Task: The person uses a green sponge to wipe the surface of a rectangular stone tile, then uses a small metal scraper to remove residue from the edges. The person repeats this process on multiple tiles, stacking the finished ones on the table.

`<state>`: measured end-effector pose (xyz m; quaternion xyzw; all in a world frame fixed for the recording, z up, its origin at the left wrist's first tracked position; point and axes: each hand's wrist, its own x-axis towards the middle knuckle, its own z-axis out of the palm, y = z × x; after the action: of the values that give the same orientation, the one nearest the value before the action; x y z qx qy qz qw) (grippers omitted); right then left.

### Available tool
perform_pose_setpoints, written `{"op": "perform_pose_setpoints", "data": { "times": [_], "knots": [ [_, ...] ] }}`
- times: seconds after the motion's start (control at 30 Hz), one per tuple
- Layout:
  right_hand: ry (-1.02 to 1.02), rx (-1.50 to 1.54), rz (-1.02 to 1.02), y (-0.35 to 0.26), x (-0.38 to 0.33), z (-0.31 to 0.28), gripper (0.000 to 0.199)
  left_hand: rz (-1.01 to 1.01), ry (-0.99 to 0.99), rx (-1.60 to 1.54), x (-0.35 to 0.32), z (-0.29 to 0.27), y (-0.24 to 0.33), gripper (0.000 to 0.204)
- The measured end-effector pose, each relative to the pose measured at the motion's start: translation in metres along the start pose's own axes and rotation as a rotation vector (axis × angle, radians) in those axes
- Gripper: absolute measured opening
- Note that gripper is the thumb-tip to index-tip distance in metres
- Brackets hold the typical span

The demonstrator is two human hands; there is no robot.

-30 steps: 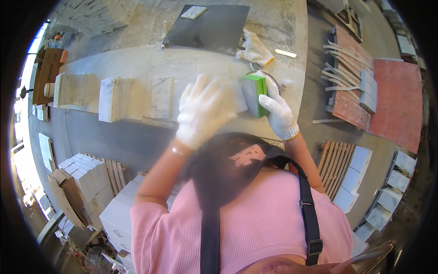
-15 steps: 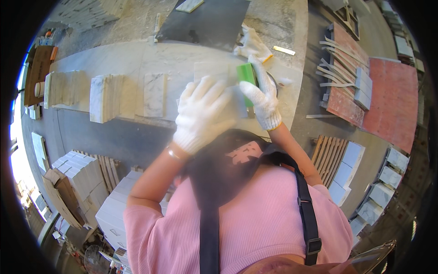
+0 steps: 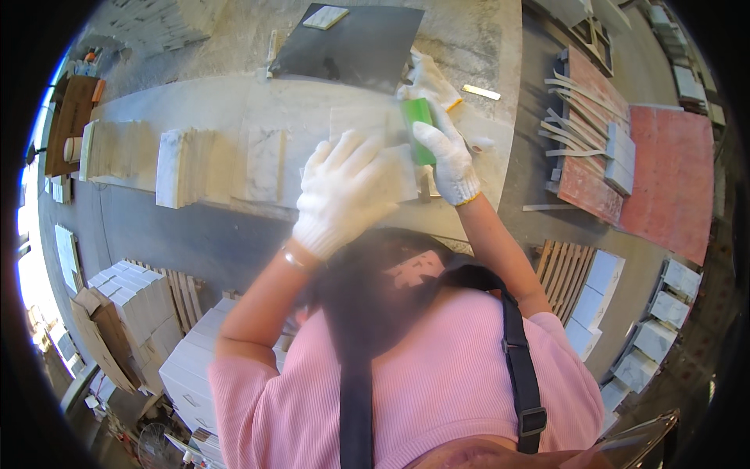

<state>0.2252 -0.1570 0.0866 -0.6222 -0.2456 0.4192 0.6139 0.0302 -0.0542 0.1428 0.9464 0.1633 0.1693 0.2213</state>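
Note:
My left hand, in a white knit glove, lies flat with fingers stretched over a white marble tile, covering most of it. My right hand, gloved too, is closed round a green sanding block at the tile's right side. Whether the block touches the tile's edge is hard to make out. Just beyond my left fingers lies another pale tile. A loose white glove with a yellow cuff rests past my right hand.
Left along the bench stand rows of upright marble tiles, with one tile lying flat. A dark sheet carries a small tile. To the right are a reddish board and pale strips; boxes stand lower left.
The green block has moved up and slightly left, turning so more of its green face shows. My right hand went with it. My left hand stays nearly in place on the tile.

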Motion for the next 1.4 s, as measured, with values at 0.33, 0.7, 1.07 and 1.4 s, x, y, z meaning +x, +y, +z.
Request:
{"op": "perform_pose_setpoints", "data": {
  "times": [0.33,0.7,1.07,1.4],
  "knots": [
    [0.001,-0.308,-0.199,0.004,-0.029,0.006,0.068,-0.04,-0.055,0.007,-0.006,0.005,-0.003,0.074],
    [-0.073,-0.177,-0.109,-0.002,-0.05,0.006,0.077,-0.04,-0.024,-0.019,-0.009,0.008,-0.003,0.073],
    [-0.05,-0.432,-0.246,0.008,-0.068,0.0,0.078,-0.054,-0.065,-0.009,-0.01,0.01,-0.004,0.074],
    [-0.053,-0.649,-0.439,0.004,-0.06,0.0,0.074,-0.038,-0.072,-0.025,-0.007,0.006,-0.002,0.072]
  ]
}}
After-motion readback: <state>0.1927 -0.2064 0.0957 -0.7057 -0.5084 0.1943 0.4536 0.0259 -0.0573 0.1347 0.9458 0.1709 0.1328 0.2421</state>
